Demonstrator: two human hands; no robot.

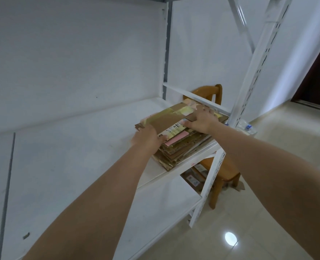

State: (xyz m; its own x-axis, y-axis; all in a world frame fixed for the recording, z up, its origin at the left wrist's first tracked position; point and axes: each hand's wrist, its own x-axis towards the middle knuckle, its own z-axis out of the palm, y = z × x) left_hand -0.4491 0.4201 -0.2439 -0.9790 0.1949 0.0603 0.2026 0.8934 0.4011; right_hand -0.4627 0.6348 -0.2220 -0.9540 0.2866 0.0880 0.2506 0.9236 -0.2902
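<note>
A stack of flattened cardboard boxes (pixel 181 147) lies at the right end of a white shelf (pixel 71 156). On top of it is a flattened brown box with yellowish tape and a printed label (pixel 172 119). My left hand (pixel 146 137) grips that top box at its near left edge. Pressing down on the box's right side, my right hand (pixel 202 119) has its fingers spread flat. Motion blur softens both hands.
The white metal rack has a slotted upright (pixel 253 76) at the right and a lower shelf (pixel 164 207). A wooden chair (pixel 219 171) stands behind the rack. A plastic bottle (pixel 246 126) lies on the tiled floor near a dark door (pixel 318 72).
</note>
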